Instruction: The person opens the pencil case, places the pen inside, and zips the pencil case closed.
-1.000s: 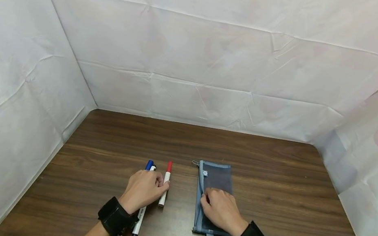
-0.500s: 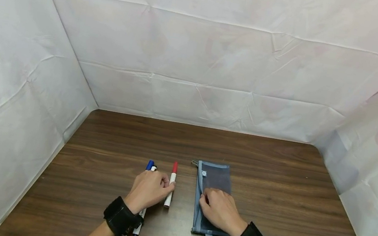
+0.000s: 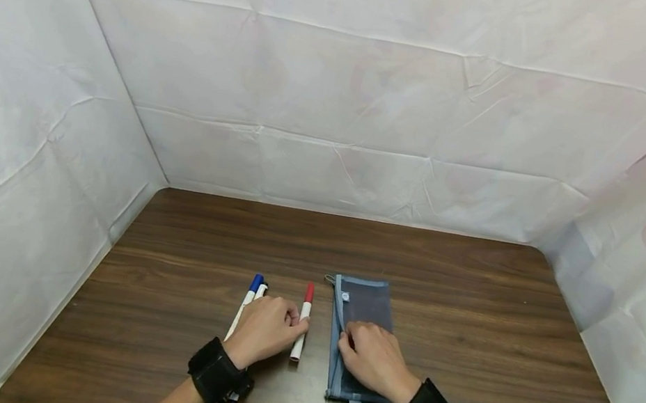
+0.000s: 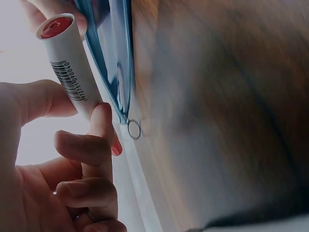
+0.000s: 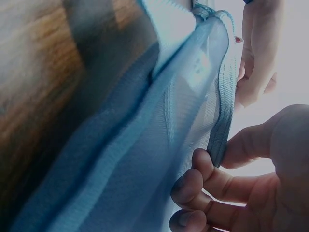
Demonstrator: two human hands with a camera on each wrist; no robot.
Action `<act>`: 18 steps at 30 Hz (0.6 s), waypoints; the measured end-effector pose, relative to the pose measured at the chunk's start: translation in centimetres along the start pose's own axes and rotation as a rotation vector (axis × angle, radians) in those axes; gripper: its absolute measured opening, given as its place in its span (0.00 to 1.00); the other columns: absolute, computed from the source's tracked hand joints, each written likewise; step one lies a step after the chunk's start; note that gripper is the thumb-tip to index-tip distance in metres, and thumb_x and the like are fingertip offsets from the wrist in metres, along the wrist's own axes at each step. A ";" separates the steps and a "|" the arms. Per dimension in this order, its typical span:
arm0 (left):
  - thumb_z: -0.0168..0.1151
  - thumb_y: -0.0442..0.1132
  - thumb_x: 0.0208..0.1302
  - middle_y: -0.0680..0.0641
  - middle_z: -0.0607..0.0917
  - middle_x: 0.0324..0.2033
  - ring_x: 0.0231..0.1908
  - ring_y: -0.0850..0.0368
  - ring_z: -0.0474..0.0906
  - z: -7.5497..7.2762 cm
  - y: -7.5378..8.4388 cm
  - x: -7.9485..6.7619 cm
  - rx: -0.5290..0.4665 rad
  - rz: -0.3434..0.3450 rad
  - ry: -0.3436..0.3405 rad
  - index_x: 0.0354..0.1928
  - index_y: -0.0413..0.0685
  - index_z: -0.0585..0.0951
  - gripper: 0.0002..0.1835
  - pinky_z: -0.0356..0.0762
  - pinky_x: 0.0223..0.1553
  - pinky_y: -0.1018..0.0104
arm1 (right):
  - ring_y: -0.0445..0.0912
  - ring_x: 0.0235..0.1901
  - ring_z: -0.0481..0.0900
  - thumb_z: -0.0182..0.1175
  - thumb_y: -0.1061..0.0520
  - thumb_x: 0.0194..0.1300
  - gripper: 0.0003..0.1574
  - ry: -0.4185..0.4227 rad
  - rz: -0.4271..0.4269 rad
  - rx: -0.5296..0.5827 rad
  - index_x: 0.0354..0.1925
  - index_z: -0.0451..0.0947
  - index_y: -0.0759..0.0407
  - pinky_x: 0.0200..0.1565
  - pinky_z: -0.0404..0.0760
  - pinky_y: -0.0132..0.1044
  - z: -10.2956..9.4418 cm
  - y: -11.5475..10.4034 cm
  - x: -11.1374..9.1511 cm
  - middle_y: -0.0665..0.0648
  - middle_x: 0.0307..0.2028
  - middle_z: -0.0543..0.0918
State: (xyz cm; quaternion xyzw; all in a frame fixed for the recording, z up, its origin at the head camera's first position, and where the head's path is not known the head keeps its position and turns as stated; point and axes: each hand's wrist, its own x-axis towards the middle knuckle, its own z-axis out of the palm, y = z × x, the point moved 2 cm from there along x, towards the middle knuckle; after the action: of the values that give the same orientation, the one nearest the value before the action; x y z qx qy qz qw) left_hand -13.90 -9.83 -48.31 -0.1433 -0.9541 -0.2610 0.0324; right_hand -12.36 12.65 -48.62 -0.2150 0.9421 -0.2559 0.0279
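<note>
My left hand (image 3: 266,328) pinches a red-capped marker (image 3: 305,311) between thumb and forefinger. In the left wrist view the white marker barrel (image 4: 70,70) shows a barcode and a red end, its other fingers curled beside it. A blue-grey mesh zipper pouch (image 3: 372,302) lies just right of the marker. With thumb and fingers my right hand (image 3: 379,360) grips the pouch's left, zippered edge. Seen from the right wrist, the pouch's edge (image 5: 223,111) is held up and its mouth gapes. The marker is outside the pouch.
A blue-capped marker (image 3: 254,286) and a dark-capped marker (image 3: 262,288) lie left of my left hand, partly hidden by it. The brown wooden table (image 3: 474,289) is bounded by white cloth walls (image 3: 340,91) at the back and both sides.
My left hand has moved right with the red-capped marker, bringing it closer to the pouch. The right hand keeps its grip; the pouch has shifted very slightly left.
</note>
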 end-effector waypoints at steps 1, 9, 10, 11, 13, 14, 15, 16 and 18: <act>0.71 0.51 0.67 0.66 0.61 0.09 0.14 0.67 0.60 0.1 0.1 0.0 -0.004 0.001 -0.002 0.14 0.63 0.75 0.23 0.55 0.19 0.70 | 0.37 0.18 0.57 0.59 0.60 0.77 0.25 0.002 -0.002 -0.002 0.21 0.65 0.50 0.26 0.54 0.32 0.0 0.0 0.0 0.45 0.19 0.60; 0.70 0.51 0.69 0.65 0.63 0.10 0.14 0.67 0.61 0.7 1.1 0.4 -0.052 -0.012 -0.042 0.15 0.62 0.75 0.24 0.56 0.19 0.69 | 0.36 0.17 0.59 0.59 0.58 0.77 0.26 0.006 0.018 -0.012 0.20 0.66 0.49 0.24 0.55 0.32 0.1 -0.2 0.2 0.45 0.18 0.61; 0.70 0.51 0.70 0.65 0.63 0.10 0.14 0.67 0.60 0.7 1.2 0.5 -0.059 -0.009 -0.048 0.15 0.62 0.75 0.24 0.55 0.19 0.69 | 0.36 0.17 0.59 0.59 0.58 0.77 0.26 0.007 0.021 -0.013 0.20 0.66 0.49 0.24 0.55 0.32 0.2 -0.2 0.2 0.45 0.18 0.61; 0.69 0.51 0.70 0.65 0.63 0.10 0.14 0.67 0.60 0.8 1.4 0.6 -0.064 -0.004 -0.052 0.14 0.62 0.75 0.24 0.54 0.19 0.69 | 0.36 0.17 0.59 0.59 0.58 0.77 0.26 0.009 0.020 -0.008 0.20 0.66 0.49 0.24 0.55 0.32 0.2 -0.2 0.2 0.45 0.18 0.61; 0.69 0.51 0.70 0.65 0.63 0.10 0.13 0.67 0.59 0.8 1.6 0.7 -0.069 0.006 -0.058 0.14 0.61 0.75 0.24 0.53 0.19 0.70 | 0.36 0.17 0.59 0.59 0.58 0.77 0.26 0.005 0.023 -0.003 0.21 0.66 0.49 0.24 0.55 0.32 0.2 -0.3 0.3 0.44 0.17 0.61; 0.69 0.51 0.70 0.65 0.63 0.10 0.13 0.67 0.59 0.9 1.7 0.7 -0.073 0.012 -0.058 0.14 0.61 0.75 0.24 0.53 0.19 0.70 | 0.37 0.17 0.59 0.59 0.58 0.77 0.25 0.003 0.022 0.004 0.21 0.66 0.49 0.24 0.55 0.32 0.2 -0.3 0.3 0.45 0.18 0.61; 0.69 0.51 0.69 0.65 0.64 0.10 0.13 0.67 0.59 1.0 1.8 0.7 -0.075 0.014 -0.062 0.15 0.61 0.75 0.23 0.53 0.19 0.70 | 0.37 0.17 0.59 0.59 0.58 0.77 0.25 0.000 0.021 0.012 0.21 0.66 0.49 0.24 0.55 0.32 0.2 -0.3 0.2 0.45 0.18 0.61; 0.68 0.50 0.69 0.65 0.64 0.10 0.13 0.67 0.59 1.0 1.8 0.7 -0.077 0.015 -0.068 0.15 0.62 0.75 0.23 0.54 0.19 0.70 | 0.37 0.17 0.59 0.59 0.58 0.77 0.25 -0.005 0.021 0.018 0.21 0.67 0.49 0.24 0.55 0.32 0.2 -0.4 0.2 0.45 0.18 0.61; 0.68 0.51 0.69 0.65 0.64 0.10 0.13 0.67 0.60 1.2 1.9 0.7 -0.081 0.014 -0.080 0.15 0.62 0.76 0.23 0.54 0.19 0.70 | 0.37 0.17 0.59 0.59 0.58 0.78 0.24 -0.018 0.026 0.024 0.22 0.67 0.49 0.25 0.55 0.32 0.2 -0.4 0.2 0.45 0.18 0.62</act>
State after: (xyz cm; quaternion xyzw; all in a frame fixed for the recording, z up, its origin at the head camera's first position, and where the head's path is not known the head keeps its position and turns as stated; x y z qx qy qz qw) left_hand -14.05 -7.45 -48.33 -0.1616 -0.9422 -0.2932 -0.0095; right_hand -12.35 12.12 -48.58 -0.2048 0.9414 -0.2648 0.0421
